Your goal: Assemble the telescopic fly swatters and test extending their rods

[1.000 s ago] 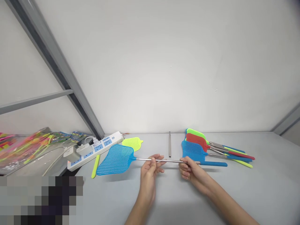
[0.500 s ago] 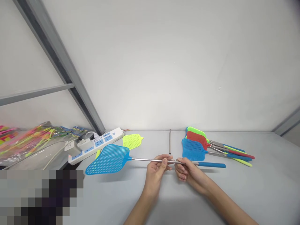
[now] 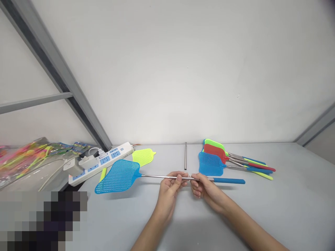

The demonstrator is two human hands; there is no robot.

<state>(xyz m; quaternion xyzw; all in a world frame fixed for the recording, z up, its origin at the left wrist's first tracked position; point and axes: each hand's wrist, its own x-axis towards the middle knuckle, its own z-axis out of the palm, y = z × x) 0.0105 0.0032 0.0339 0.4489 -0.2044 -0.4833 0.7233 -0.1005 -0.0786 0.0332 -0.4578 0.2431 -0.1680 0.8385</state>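
Observation:
A blue fly swatter (image 3: 119, 177) with a thin metal rod and a blue grip is held level above the table, its mesh head to the left. My left hand (image 3: 171, 186) pinches the rod between thumb and fingers near its middle. Close beside it, my right hand (image 3: 202, 186) is closed on the thicker part of the rod, just short of the blue grip. Behind my hands a loose metal tube (image 3: 185, 156) lies on the table, pointing toward the wall. A yellow swatter head (image 3: 143, 157) lies flat behind the held blue head.
At right lies a pile of finished-looking swatters, a red swatter (image 3: 214, 152) and a blue swatter (image 3: 210, 164) among them. A white power strip (image 3: 102, 164) with plugs, a yellow grip (image 3: 103, 174) and plastic bags (image 3: 31, 162) are at left. A wall stands behind the table (image 3: 261, 205).
My hands have come slightly closer together along the rod, and the visible rod looks slightly shorter. The whole view has shifted a little.

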